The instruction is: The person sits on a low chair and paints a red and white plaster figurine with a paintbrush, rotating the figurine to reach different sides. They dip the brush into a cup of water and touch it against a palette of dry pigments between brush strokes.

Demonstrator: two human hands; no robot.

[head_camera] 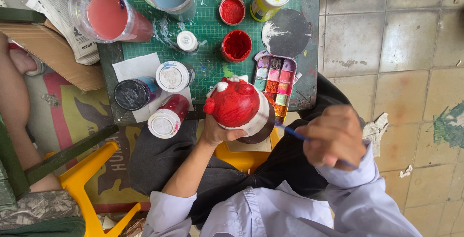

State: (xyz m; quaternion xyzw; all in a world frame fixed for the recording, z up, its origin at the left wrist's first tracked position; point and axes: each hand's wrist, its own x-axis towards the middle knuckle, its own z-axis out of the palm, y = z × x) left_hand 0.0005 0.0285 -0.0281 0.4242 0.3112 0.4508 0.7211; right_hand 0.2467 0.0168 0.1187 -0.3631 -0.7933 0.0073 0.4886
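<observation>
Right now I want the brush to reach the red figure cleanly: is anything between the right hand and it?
Nothing visible. The right hand holds a blue brush pointing at the red figure, held by the left hand; open space lies between them.

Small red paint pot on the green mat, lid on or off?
Off. The red paint pot shows wet red paint right to its rim; a matching red lid lies apart, above it.

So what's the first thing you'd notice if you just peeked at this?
The bright red painted figure in the middle, held from below by the left hand. Beside it, the right hand grips a thin blue paintbrush. Behind, on the green cutting mat, sit two open red paint pots and a colourful paint palette.
</observation>
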